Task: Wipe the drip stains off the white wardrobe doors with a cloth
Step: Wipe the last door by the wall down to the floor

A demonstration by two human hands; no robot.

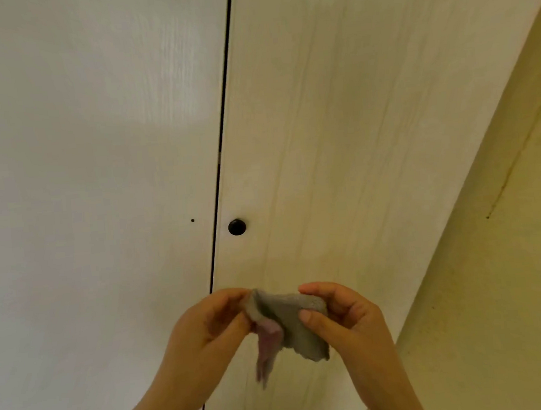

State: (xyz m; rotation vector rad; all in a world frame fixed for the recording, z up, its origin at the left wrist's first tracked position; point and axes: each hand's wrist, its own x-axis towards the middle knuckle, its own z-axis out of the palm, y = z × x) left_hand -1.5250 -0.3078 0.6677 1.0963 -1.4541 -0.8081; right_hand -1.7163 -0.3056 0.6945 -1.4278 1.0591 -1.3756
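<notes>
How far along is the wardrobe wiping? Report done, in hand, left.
Done: the left door shows no streaks I can see. In hand: left hand and right hand pinch the grey cloth, off the doors. Left: faint vertical drip streaks run down the right door.

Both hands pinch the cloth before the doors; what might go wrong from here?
The grey cloth is held only by fingertip pinches of the left hand and right hand, a flap dangling; it might drop.
The faint drip streaks on the right door run high; parts may be missed.
Wiping near the black knob could snag the cloth.
</notes>
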